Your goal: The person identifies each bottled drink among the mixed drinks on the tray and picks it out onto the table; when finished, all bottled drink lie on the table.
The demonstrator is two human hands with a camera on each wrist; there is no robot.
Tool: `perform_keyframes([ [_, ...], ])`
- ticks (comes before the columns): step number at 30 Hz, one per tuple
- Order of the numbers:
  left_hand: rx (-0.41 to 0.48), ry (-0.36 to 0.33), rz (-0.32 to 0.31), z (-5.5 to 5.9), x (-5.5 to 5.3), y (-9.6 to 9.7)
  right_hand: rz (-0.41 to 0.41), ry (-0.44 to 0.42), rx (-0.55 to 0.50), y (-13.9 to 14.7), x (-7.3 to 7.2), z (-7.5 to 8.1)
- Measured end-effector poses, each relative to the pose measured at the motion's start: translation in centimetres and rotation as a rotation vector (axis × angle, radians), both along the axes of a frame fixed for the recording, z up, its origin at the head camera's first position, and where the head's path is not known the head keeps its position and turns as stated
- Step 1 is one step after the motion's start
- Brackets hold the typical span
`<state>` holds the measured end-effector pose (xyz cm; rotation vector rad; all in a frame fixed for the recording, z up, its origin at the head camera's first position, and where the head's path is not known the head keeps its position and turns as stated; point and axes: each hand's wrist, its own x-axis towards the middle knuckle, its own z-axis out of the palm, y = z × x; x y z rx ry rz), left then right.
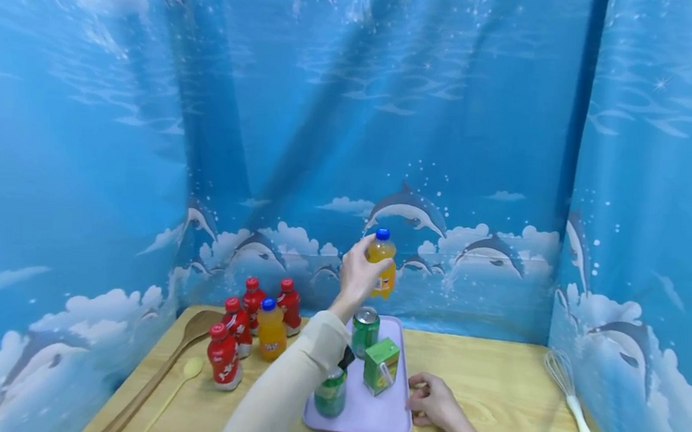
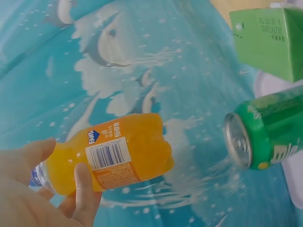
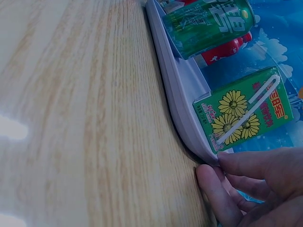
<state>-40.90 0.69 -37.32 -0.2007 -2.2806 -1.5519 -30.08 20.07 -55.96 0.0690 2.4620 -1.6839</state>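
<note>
My left hand (image 1: 361, 271) grips an orange soda bottle (image 1: 382, 270) with a blue cap, held in the air above the far end of a lilac tray (image 1: 360, 417). In the left wrist view, thumb and fingers wrap the neck end of the bottle (image 2: 118, 156). On the tray stand a green drink can (image 1: 364, 333) at the back, a green juice box (image 1: 381, 366) with a white straw, and a second green can (image 1: 330, 396) at the front left, partly hidden by my left arm. My right hand (image 1: 436, 403) pinches the tray's right rim (image 3: 177, 101).
Left of the tray stand several red bottles (image 1: 224, 359) and another orange soda bottle (image 1: 272, 332). A wooden spoon (image 1: 152, 384) and a yellow spoon (image 1: 187, 372) lie at the table's left. A whisk (image 1: 575, 407) lies far right. A blue dolphin curtain (image 1: 479, 152) encloses the table.
</note>
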Motion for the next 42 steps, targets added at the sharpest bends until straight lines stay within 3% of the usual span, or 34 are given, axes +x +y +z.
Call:
perform_keyframes([
  [12,0.101,0.103,-0.024,1.7,3.9,-5.7,0.004,-0.005,-0.004,0.1,-0.1,-0.2],
  [18,0.090,0.096,-0.012,1.2,5.9,-8.3,-0.012,-0.017,-0.001,0.1,-0.3,0.0],
  [27,0.088,0.046,0.065,-1.3,9.1,-11.5,-0.012,-0.014,-0.013,0.1,-0.2,0.0],
  [32,0.047,0.045,0.077,-3.2,9.9,-13.4,-0.030,-0.016,-0.002,0.1,-0.3,0.2],
  [42,-0.099,-0.089,0.106,-6.9,11.2,-17.8,-0.055,-0.057,0.016,-0.3,-0.5,0.1],
])
